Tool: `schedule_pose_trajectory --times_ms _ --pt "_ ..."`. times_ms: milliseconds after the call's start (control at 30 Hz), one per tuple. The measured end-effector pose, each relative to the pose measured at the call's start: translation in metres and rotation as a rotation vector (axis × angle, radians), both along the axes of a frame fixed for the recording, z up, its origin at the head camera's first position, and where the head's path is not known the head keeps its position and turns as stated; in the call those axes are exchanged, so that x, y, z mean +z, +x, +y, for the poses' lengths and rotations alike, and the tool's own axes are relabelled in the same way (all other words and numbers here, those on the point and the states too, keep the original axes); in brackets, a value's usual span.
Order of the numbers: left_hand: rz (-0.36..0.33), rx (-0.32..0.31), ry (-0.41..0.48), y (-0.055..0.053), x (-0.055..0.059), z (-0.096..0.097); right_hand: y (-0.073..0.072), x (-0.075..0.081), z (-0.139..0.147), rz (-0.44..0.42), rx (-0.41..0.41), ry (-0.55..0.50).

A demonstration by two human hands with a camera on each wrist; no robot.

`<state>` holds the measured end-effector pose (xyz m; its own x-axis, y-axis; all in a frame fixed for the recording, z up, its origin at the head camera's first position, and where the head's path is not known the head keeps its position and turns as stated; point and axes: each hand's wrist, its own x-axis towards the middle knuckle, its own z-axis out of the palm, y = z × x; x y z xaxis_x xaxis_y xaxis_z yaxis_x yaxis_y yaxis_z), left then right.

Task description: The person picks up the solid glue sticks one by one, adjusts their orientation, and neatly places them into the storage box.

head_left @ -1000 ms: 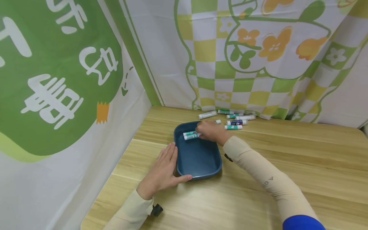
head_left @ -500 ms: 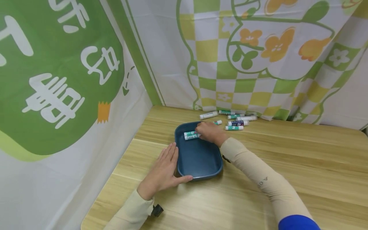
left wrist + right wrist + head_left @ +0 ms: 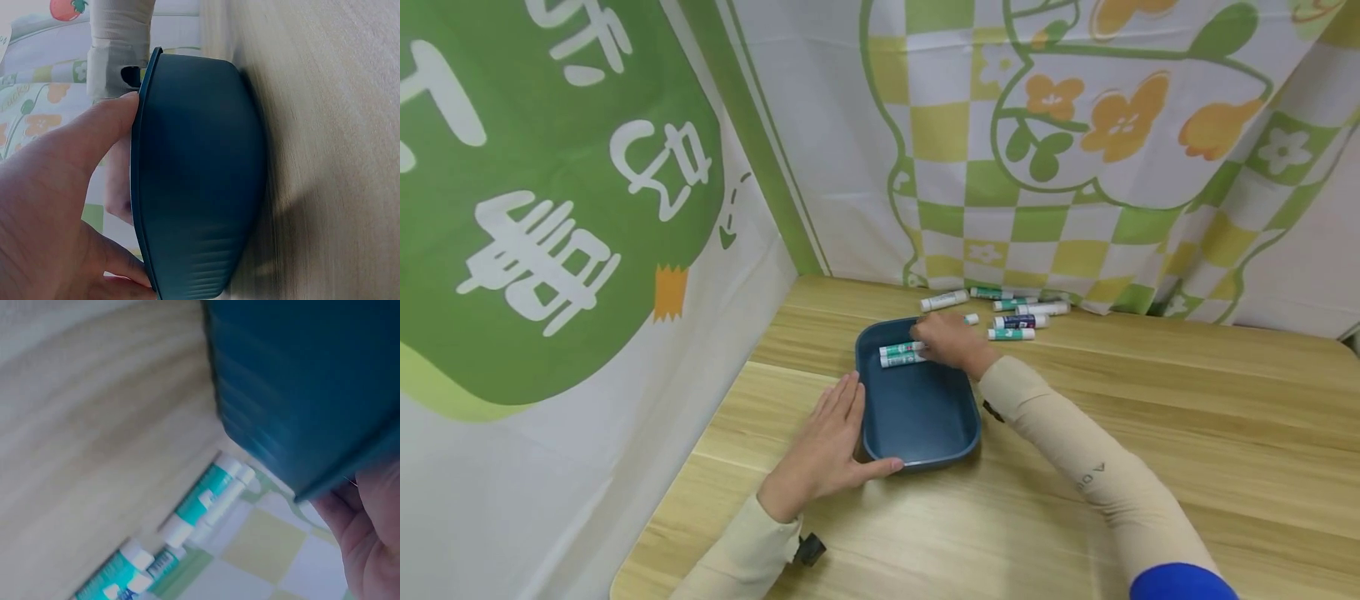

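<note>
A dark blue tray (image 3: 917,417) stands on the wooden table, and two white-and-green glue sticks (image 3: 901,355) lie side by side across its far end. My left hand (image 3: 820,446) rests against the tray's near-left corner, fingers fairly straight along the left side and thumb on the near rim. In the left wrist view that thumb (image 3: 112,122) touches the rim. Over the far right part of the tray, my right hand (image 3: 953,342) bends its fingers down at the right ends of the two glue sticks. Its fingertips are hidden, so a grip cannot be made out.
Behind and right of the tray lie several more glue sticks, among them a white one (image 3: 945,300), a dark blue one (image 3: 1020,321) and a green one (image 3: 1011,334). A patterned curtain (image 3: 1060,233) hangs along the table's back edge. Wooden tabletop (image 3: 1150,392) extends to the right.
My right hand has shifted slightly right, and more of the two glue sticks in the tray shows. The left hand and the tray stay in place.
</note>
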<state>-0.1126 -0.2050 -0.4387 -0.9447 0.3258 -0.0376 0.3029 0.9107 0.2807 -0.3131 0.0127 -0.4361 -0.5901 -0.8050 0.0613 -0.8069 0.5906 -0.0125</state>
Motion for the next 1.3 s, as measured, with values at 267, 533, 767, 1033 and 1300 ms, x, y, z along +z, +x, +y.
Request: schedule_pose_trajectory --times_ms 267,533,767,1033,1300 --pt "0.000 0.002 -0.008 -0.001 0.000 0.001 0.000 0.032 0.023 -0.044 -0.012 -0.048" --pt "0.008 0.003 -0.007 -0.001 -0.001 0.001 -0.001 0.054 0.060 -0.066 -0.082 -0.096" --pt "0.010 0.002 0.003 0.000 -0.001 0.001 -0.008 0.050 0.095 -0.083 -0.113 -0.041" --pt "-0.008 0.008 -0.004 -0.001 -0.001 0.000 -0.020 0.028 0.126 -0.131 -0.154 -0.011" --pt "-0.023 0.014 -0.010 -0.001 -0.001 0.000 -0.023 0.009 0.148 -0.109 -0.179 -0.026"
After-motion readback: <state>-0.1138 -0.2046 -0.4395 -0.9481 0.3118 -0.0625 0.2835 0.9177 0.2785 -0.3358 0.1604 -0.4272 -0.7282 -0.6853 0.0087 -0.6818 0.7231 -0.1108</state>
